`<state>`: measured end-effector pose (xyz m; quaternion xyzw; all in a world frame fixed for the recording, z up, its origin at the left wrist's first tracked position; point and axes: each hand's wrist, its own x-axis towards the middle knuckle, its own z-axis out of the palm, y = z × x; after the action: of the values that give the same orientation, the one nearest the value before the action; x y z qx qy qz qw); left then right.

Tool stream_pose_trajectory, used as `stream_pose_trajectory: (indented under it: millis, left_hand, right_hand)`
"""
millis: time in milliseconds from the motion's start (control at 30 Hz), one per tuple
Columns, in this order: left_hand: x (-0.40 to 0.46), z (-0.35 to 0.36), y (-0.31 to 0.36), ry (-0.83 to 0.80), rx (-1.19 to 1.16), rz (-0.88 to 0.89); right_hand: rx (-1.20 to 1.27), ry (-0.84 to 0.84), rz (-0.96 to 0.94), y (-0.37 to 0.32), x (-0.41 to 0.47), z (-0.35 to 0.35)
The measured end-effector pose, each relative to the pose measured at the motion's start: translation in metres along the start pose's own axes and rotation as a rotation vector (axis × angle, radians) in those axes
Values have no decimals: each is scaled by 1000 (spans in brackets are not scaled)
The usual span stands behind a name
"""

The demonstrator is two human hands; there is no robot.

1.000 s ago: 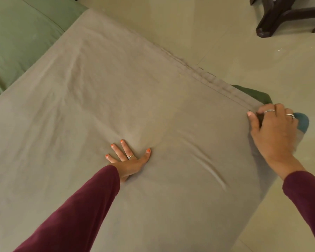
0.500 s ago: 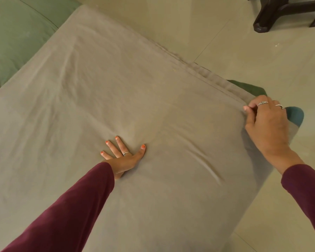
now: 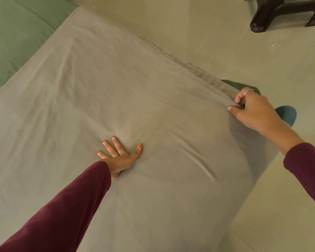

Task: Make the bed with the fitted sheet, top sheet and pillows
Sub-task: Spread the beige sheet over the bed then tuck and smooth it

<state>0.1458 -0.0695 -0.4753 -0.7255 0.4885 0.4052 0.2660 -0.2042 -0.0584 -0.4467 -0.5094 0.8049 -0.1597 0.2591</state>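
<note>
Head view, looking down over the foot corner of the bed. Left arm in a maroon sleeve (image 3: 62, 206) reaches across the near part of the mattress; left hand (image 3: 119, 156) lies palm down on the beige sheet (image 3: 116, 88), fingers straight and spread, thumb angled out to the right, holding nothing. Small radiating creases gather around the fingertips where the hand presses in. Orange nail polish; a ring on one finger.

Right arm, same maroon sleeve pushed back from the wrist, extends to the right corner of the bed. Right hand (image 3: 253, 110) pinches the sheet's hem between thumb and curled fingers, lifting a narrow ridge of cloth at that corner. Ring on one finger.

Sheet: thin woven cloth, matte, lightly wrinkled, with a longer diagonal fold between the two hands. It covers the bed from the near edge to the far side edge, where a stitched, slightly bunched hem (image 3: 198, 71) runs along the rim. Dark green bedding (image 3: 229, 82) peeks out just past the held corner.

Far left: green sheet (image 3: 16, 33) uncovered. Beyond the bed, pale glossy floor tiles (image 3: 262, 60); dark furniture legs (image 3: 273, 13) at far right.
</note>
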Motion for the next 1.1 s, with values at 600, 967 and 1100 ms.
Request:
stream_pose_trajectory:
  millis: [600, 967, 1100]
  left_hand:
    - [5, 1, -6, 6, 10, 23]
    - [14, 1, -2, 200, 71, 113]
    - [17, 0, -7, 126, 95, 84]
  right_hand:
    - [-395, 496, -321, 20, -24, 13]
    - [-609, 312, -492, 20, -34, 20]
    - [-458, 301, -283, 4, -31, 13]
